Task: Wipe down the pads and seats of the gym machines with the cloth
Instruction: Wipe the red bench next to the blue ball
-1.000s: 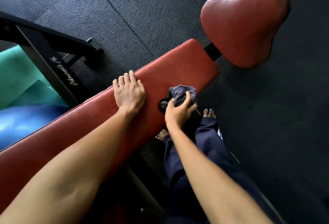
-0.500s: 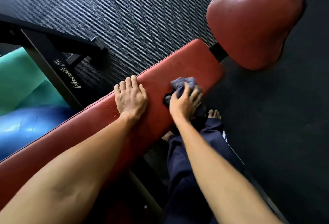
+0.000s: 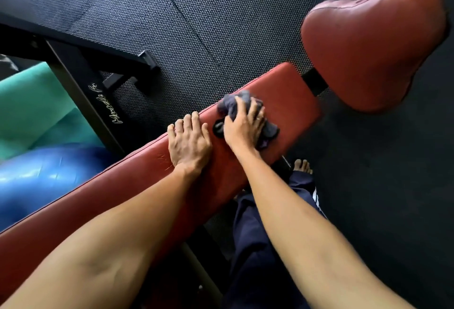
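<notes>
- Dark rubber floor (image 3: pixel 196 14), dimpled, crossed by one diagonal seam.
- Long red pad (image 3: pixel 290 92) slanting from lower left to upper right, scuffed near its far edge.
- Separate red seat (image 3: pixel 368 45) past the pad's upper end, apart from it, with a black bracket between; edges blurred.
- Left hand (image 3: pixel 188 141) flat on the pad, palm down, fingers straight and close together, fingertips at the far edge, holding nothing.
- Right hand (image 3: pixel 243 127) just beside the left, not touching it, fingers curved over the cloth and pressing it onto the pad.
- Cloth (image 3: pixel 231 103), grey-blue and bunched, on top of the pad near its upper end; one lump poking out past the fingertips, another fold out at the little-finger side.
- Dark oval mark (image 3: pixel 218 128) on the pad between the two hands, perhaps a hole or a badge; too dim to tell.
- Black frame (image 3: pixel 73 68) with pale script lettering, on the floor beyond the pad.
- Blue ball (image 3: pixel 44 176) and green mat (image 3: pixel 32 104) at far left, behind the frame.
- Navy trousers (image 3: pixel 255 247) and a bare foot (image 3: pixel 303 166) on the pad's near side.
</notes>
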Available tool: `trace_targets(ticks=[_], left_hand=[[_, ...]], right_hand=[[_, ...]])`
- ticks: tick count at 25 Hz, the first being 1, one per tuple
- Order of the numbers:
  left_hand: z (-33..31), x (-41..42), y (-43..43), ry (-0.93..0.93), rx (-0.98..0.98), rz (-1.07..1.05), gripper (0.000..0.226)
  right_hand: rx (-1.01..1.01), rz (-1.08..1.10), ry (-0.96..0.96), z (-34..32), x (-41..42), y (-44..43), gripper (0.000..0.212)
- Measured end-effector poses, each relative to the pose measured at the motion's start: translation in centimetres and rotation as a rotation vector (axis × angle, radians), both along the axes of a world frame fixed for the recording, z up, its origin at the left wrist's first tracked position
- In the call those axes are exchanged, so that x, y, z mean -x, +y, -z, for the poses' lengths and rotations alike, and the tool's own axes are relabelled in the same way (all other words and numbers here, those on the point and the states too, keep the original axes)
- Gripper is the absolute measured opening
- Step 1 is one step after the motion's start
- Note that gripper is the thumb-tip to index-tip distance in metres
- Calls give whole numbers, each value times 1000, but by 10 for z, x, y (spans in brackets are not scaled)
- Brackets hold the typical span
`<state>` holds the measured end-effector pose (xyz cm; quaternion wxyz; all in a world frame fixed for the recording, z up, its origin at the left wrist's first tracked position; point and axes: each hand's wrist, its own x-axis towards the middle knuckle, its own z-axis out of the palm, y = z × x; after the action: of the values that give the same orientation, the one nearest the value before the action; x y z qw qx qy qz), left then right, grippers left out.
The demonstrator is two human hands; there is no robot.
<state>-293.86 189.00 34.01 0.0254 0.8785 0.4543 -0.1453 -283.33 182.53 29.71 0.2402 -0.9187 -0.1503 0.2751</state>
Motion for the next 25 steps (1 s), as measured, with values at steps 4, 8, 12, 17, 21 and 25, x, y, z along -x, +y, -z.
trace_targets(ticks=[4, 8, 12, 17, 21, 25], left_hand=[[-1, 0, 0, -41, -4, -13, 47], [-3, -2, -1, -46, -19, -10, 47], [1, 0, -2, -66, -49, -6, 45], [9, 3, 1, -81, -52, -8, 48], [5, -3, -2, -118, -50, -31, 45], [12, 1, -2, -152, -89, -27, 45]], right_hand=[[-156, -281, -68, -20, 31, -39, 61], [-39, -239, -49, -6, 6, -74, 66], [-16, -61, -14, -2, -20, -8, 62], [-147, -424, -49, -18, -1, -1, 52], [-49, -416, -112, 10, -58, -3, 49], [25, -531, -132, -2, -44, 53, 58]])
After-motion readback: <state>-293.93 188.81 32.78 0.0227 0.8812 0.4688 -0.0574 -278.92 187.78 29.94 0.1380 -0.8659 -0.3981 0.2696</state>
